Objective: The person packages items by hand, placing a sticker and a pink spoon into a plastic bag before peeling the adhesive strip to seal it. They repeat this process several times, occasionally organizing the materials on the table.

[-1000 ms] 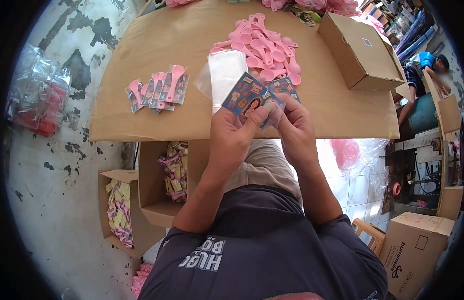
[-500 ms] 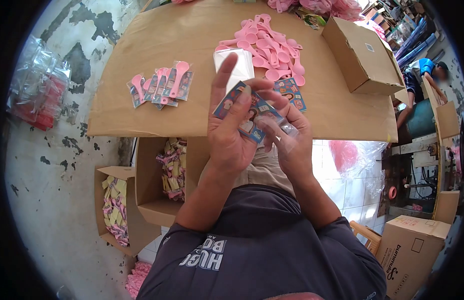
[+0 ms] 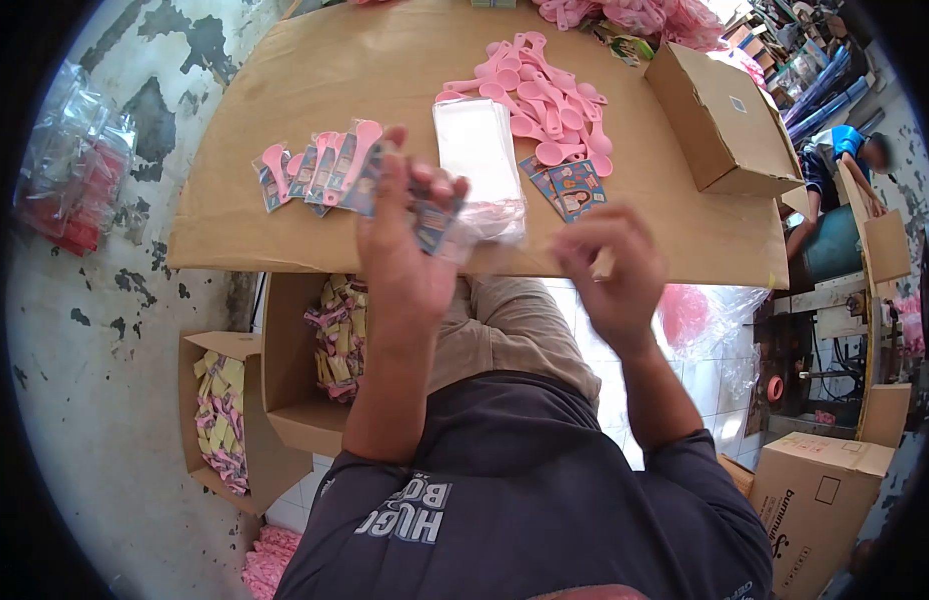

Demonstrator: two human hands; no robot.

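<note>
My left hand (image 3: 405, 235) is closed on a blue printed card in a clear plastic bag (image 3: 437, 225), left of a stack of clear bags (image 3: 475, 140); motion blurs its fingers. Over the table's front edge, my right hand (image 3: 617, 275) has loosely curled fingers, a gap at the thumb and nothing visible in it. Nearest to it lie several blue printed cards (image 3: 577, 188). Behind them is a heap of pink plastic measuring spoons (image 3: 550, 95). On the left, bagged spoons with cards (image 3: 330, 165) lie in an overlapping group.
A cardboard box (image 3: 725, 120) stands on the table's right side. Below the table at left are open cartons (image 3: 275, 345) of small packets. Clear bags (image 3: 75, 160) hang on the left wall. Another person (image 3: 845, 145) sits at far right.
My hands have come apart. The left has moved left with the bagged card, and the right has let go and drawn slightly right. The bag stack is now uncovered.
</note>
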